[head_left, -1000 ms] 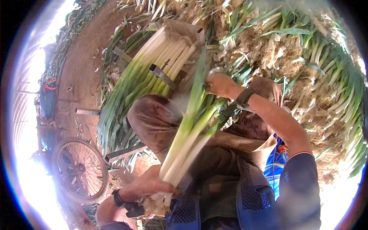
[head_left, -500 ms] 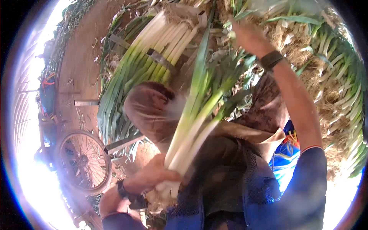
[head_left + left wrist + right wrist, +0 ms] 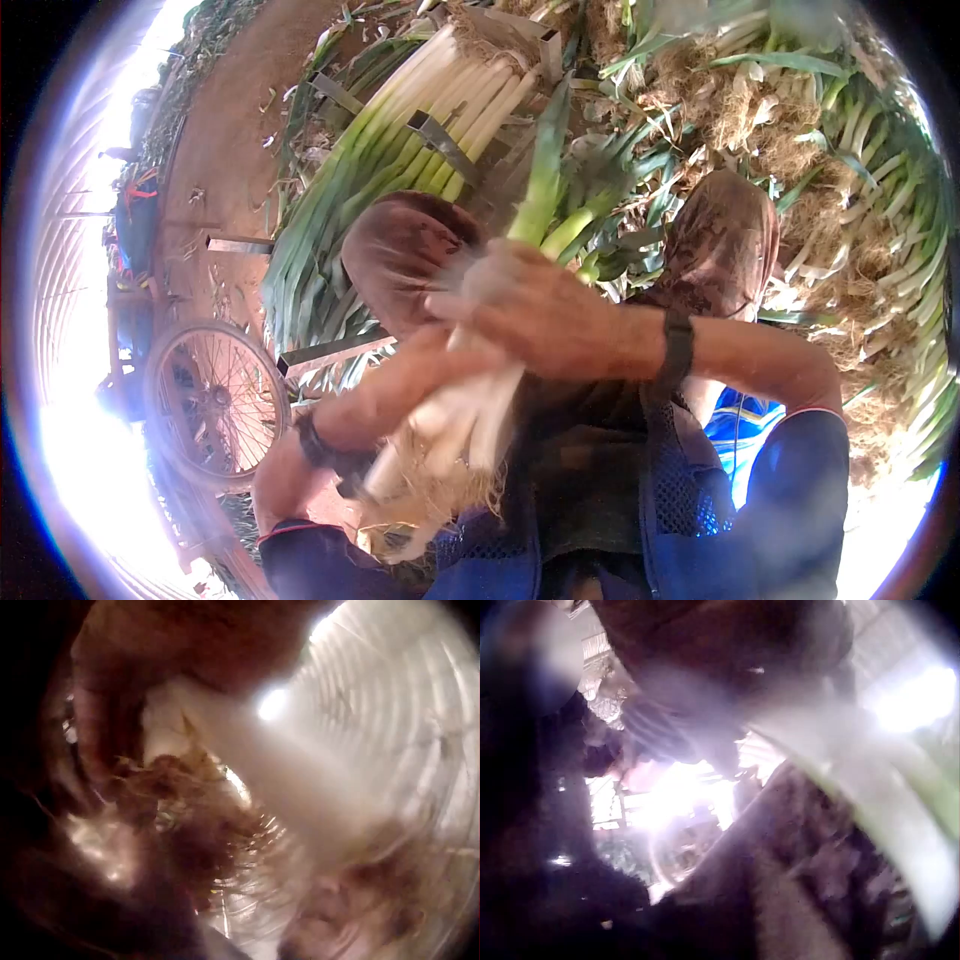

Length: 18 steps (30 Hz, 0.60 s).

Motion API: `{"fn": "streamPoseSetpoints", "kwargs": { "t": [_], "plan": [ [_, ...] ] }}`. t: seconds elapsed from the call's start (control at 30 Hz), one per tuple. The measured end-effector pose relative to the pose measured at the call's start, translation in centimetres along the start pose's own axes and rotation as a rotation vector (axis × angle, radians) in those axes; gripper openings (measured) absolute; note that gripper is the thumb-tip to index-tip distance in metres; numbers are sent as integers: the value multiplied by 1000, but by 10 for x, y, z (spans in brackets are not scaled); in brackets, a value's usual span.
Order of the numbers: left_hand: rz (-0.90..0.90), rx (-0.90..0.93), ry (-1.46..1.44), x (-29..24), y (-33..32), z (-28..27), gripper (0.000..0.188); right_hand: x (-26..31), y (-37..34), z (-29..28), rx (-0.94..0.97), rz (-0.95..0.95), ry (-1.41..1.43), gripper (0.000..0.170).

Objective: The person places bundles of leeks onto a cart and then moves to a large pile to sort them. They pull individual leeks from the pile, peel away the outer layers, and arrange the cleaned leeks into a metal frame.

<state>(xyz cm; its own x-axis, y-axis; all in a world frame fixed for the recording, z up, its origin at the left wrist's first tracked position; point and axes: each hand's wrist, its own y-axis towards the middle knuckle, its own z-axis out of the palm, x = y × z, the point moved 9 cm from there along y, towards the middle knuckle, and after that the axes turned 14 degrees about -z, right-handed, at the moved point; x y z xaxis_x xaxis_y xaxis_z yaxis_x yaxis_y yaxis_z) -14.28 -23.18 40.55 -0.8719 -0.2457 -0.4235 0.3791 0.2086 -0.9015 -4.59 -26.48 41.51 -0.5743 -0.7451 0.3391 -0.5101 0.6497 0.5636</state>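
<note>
A small bunch of leeks (image 3: 490, 415) slants across the person's lap, white shanks and stringy roots (image 3: 420, 500) toward the body. Its green leaves (image 3: 543, 190) point away, between the knees. My left hand (image 3: 425, 380) grips the shanks just above the roots; in the left wrist view its curled fingers (image 3: 101, 727) lie beside the root hairs. Farther up the bunch, my right hand (image 3: 545, 310) is wrapped over the stalks, close against the left hand and blurred. Pale shanks (image 3: 855, 780) run out from under the right hand in the right wrist view.
A larger stack of leeks (image 3: 400, 150) lies in a metal frame (image 3: 445, 148) at the far left, one bar (image 3: 335, 355) reaching toward the left knee (image 3: 405, 255). Many leeks with roots (image 3: 840, 240) are heaped along the right. A spoked wheel (image 3: 215, 400) stands at left.
My right hand left the leaves, reached out toward the heap at the far right, then came back onto the bunch beside my left hand. The left hand and bunch shifted slightly away from the body.
</note>
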Motion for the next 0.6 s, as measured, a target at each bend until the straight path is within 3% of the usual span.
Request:
{"fn": "streamPoseSetpoints", "kwargs": {
  "t": [0.03,0.07,0.1,0.13,0.17,0.2,0.23,0.27,0.33,0.37,0.4,0.43,0.47,0.53,0.6],
  "plan": [
    [274,234,-79,-26,-1,5,43,-15,5,-1,36,38,137,61],
    [842,-390,-57,5,12,-30,48,-20,8,-28,-164,-85,116,49],
    [862,-397,-56,-10,5,-36,48,-34,14,-44,-162,80,190,47],
    [826,-259,-164,-42,0,-46,43,-44,14,-74,-224,41,115,49],
    [785,-116,-269,-81,-9,-55,38,-61,7,-82,-306,-22,-201,51],
    [741,31,-368,-113,-18,-61,33,-80,20,-118,-263,270,299,53],
    [694,181,-459,-129,-23,-59,29,-91,15,-137,-255,583,401,51],
    [722,189,-448,-137,-26,-53,29,-101,13,-154,-325,606,397,44],
    [842,-252,-270,-150,-30,-50,29,-114,7,-183,-394,624,362,38],
    [867,-244,-270,-153,-19,-36,29,-111,7,-200,-550,497,416,38],
    [950,-459,-79,-157,-11,-25,30,-106,7,-217,-701,365,473,37],
    [1018,-677,113,-162,-8,-12,31,-103,5,-222,-697,362,456,37],
    [1031,-672,108,-167,-2,0,31,-102,2,-222,-715,389,508,38],
    [1248,-990,194,-174,-22,17,32,-103,-6,-221,-735,442,563,42],
    [1229,-1050,333,-183,-16,24,28,-106,-17,-217,-742,500,552,43]
  ]
}}
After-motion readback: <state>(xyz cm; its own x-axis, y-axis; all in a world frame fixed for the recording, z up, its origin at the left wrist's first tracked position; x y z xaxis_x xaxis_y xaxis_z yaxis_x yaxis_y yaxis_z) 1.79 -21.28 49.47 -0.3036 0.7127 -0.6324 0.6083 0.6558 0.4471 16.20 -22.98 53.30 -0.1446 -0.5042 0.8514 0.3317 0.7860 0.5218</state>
